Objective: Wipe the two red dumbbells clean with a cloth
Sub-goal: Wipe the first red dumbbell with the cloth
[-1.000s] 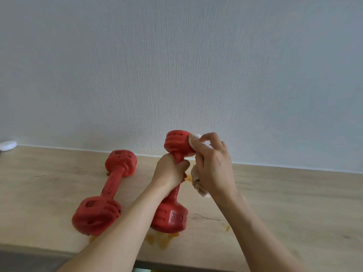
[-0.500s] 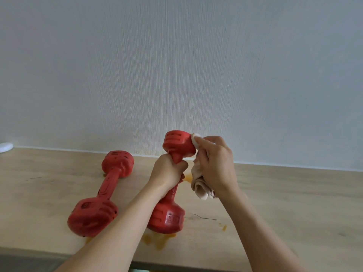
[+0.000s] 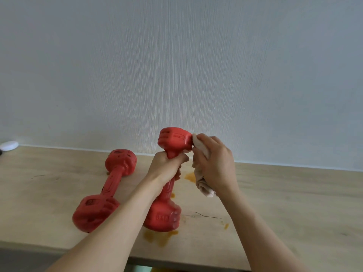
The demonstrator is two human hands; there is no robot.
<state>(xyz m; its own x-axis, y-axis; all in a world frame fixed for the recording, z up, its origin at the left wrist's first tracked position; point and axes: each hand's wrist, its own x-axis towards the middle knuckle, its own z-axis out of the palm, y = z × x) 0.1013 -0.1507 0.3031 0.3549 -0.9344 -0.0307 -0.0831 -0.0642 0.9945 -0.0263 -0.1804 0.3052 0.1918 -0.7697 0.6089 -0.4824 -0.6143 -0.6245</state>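
Observation:
One red dumbbell (image 3: 172, 143) stands tilted on end, its lower head on the wooden table (image 3: 284, 197). My left hand (image 3: 167, 166) grips its handle just under the raised head. My right hand (image 3: 216, 163) holds a bunched pale cloth (image 3: 202, 185) and presses its top corner against the right side of the raised head. The second red dumbbell (image 3: 107, 191) lies flat on the table to the left, untouched.
Orange-brown stains mark the table under the standing dumbbell (image 3: 159, 235) and beside the cloth (image 3: 189, 176). A white object (image 3: 8, 145) sits at the far left by the wall. The table's front edge runs along the bottom.
My right hand has slid the cloth from the top front of the raised head down onto its right side. The left hand keeps its grip on the handle.

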